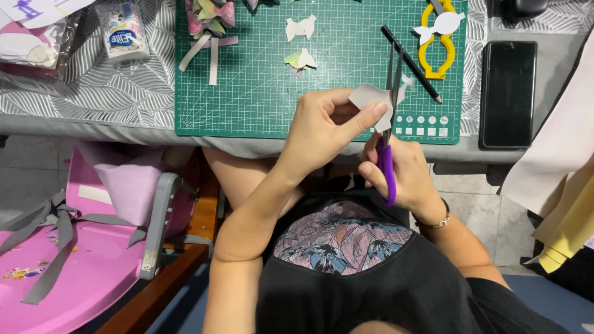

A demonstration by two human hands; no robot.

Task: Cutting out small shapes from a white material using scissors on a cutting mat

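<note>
My left hand [328,127] pinches a small pale cut-out piece [369,97] between thumb and fingers, above the near edge of a green cutting mat [260,93]. My right hand [402,173] grips purple-handled scissors [388,170], blades pointing up and away, open around the right edge of the piece. Both hands hover in front of my body, just off the table's near edge.
On the mat lie a black pencil [411,64], yellow-handled scissors [436,46] under a white cut-out, small paper shapes [301,28] and glittery bows [210,15]. A dark phone [508,93] lies right of the mat, a tissue pack [122,31] at left. A pink child seat [80,247] stands below left.
</note>
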